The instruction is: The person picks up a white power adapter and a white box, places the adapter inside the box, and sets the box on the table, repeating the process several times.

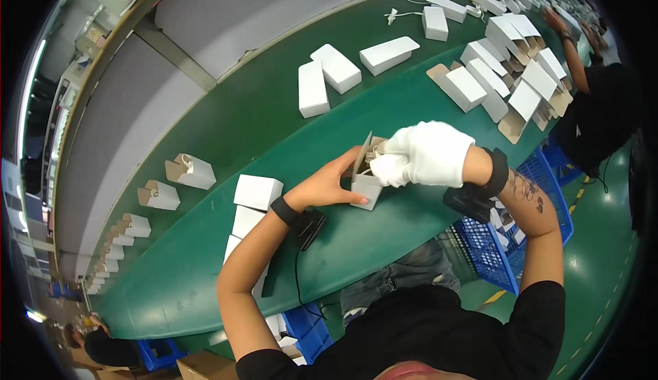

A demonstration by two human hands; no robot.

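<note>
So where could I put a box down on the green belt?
Bare belt lies between the three closed boxes and the open boxes at the left. Another bare patch lies right under the hands, by the near edge. The box pile at the far right is crowded.

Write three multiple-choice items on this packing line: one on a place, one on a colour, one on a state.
1. Where is the open small box?
A. On the floor
B. Between both hands, on the belt
C. In the blue crate

2. What colour is the belt?
A. Green
B. Red
C. Yellow

3. Which hand is gloved?
A. Left
B. Neither
C. Right

Answers: 1 B, the left hand steadies the box while the right hand works at its top. 2 A, the surface is plainly green. 3 C, only the right hand wears a white glove.
</note>
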